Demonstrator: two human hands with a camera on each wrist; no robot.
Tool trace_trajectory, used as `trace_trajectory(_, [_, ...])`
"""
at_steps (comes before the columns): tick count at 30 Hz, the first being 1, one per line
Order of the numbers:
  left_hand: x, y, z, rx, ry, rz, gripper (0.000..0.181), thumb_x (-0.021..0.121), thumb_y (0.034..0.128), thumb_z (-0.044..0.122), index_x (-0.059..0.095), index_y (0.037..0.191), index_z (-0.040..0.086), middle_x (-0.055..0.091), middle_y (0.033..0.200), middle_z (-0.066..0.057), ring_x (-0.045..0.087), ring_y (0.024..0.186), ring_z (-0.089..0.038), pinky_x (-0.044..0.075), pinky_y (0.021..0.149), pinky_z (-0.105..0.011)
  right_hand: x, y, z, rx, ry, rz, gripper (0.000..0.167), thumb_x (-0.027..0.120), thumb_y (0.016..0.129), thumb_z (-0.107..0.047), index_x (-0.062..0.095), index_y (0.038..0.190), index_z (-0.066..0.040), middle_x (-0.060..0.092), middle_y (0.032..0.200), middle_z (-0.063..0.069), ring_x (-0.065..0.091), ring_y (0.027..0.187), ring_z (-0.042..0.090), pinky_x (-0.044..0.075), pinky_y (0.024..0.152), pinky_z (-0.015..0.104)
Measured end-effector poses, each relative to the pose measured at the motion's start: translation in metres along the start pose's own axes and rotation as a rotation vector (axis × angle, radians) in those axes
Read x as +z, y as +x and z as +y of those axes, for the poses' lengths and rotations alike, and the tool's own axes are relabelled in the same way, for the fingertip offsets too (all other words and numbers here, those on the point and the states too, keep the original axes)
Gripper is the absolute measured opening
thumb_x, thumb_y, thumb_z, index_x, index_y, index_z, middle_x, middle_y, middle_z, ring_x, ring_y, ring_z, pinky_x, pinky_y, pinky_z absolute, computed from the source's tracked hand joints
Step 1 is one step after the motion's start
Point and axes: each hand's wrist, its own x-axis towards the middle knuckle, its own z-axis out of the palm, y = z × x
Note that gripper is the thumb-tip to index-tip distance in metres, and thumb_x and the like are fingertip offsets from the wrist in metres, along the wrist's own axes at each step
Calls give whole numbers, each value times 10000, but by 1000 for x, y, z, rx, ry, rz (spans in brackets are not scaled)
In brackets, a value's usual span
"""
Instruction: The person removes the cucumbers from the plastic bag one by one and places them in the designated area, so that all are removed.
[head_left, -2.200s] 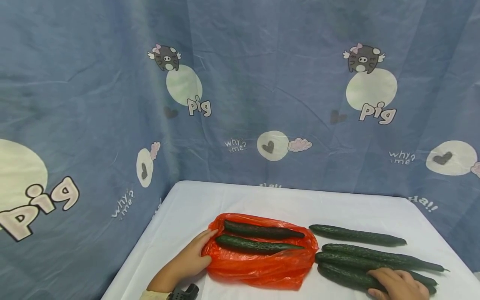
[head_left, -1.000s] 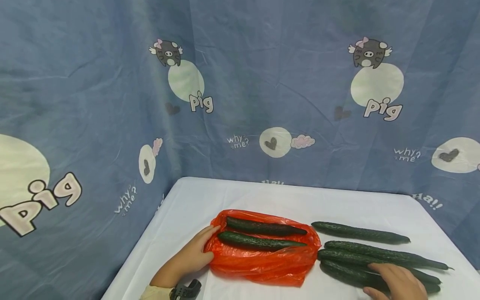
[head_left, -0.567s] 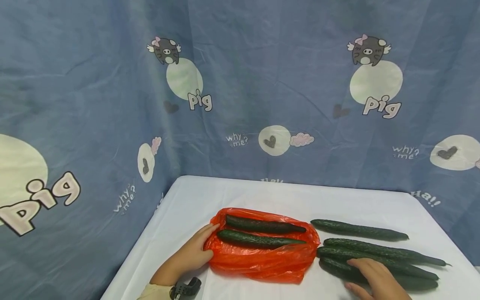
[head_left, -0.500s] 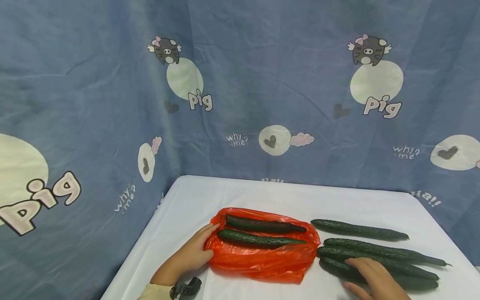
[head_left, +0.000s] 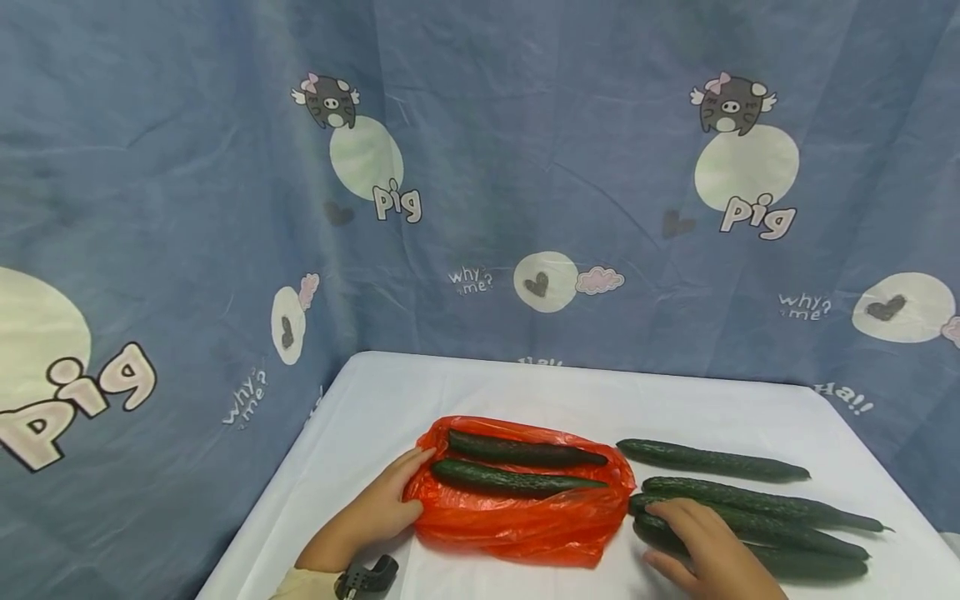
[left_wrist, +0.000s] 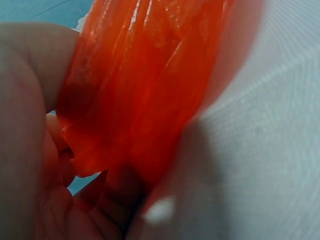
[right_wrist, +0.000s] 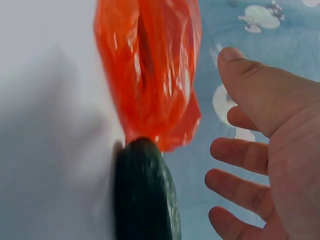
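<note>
Facing a patterned blue curtain [head_left: 465, 167] along the left and far sides of a white table [head_left: 420, 387]. At the near left, wearing a pale sleeve [head_left: 307, 585] and a dark strap [head_left: 369, 577]. With the left hand [head_left: 378, 504], grasping the left edge of a red bag [head_left: 517, 537], with thumb nearer and fingertips farther along that edge, and with plastic caught between them in the left wrist view. Seeing two cucumbers [head_left: 517, 481] through the mouth of the bag, left of the middle of the right-hand group, roughly parallel, one far and one near. Farther right, past the bag, seeing four more cucumbers: one alone on the far side, three close together nearer. Over the left part of those three, extending the right hand [head_left: 712, 546] with fingers released, slightly spread and loosely bent; in the right wrist view, clear of the cucumber pointing at the bag. Cannot tell whether touching the others.
</note>
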Motion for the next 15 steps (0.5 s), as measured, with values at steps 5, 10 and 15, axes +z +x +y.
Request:
trace_trajectory(5, [1, 0, -1, -13, 4, -4, 829, 630, 809, 81, 427, 1609, 156, 324, 1686, -161, 295, 1557, -407, 262, 1208, -688, 2, 8, -11, -88, -5, 22, 561, 792, 872, -521, 688, 1304, -178, 663, 1238, -70, 650, 1135, 229, 583, 917, 492])
trace_trajectory(10, [1, 0, -1, -17, 14, -3, 826, 629, 812, 87, 428, 1610, 164, 329, 1684, -154, 301, 1555, -401, 273, 1202, -691, 8, 18, -21, -187, 18, 41, 496, 779, 891, -507, 682, 1278, -213, 644, 1181, -120, 598, 1030, 114, 581, 842, 388])
trace_trajectory(15, [-1, -1, 1, -21, 9, -10, 827, 627, 814, 95, 422, 1612, 161, 324, 1686, -160, 294, 1556, -408, 270, 1199, -701, 9, 27, -36, -213, 21, 7, 529, 756, 910, -520, 682, 1303, -172, 654, 1235, -92, 625, 1081, 135, 594, 891, 401])
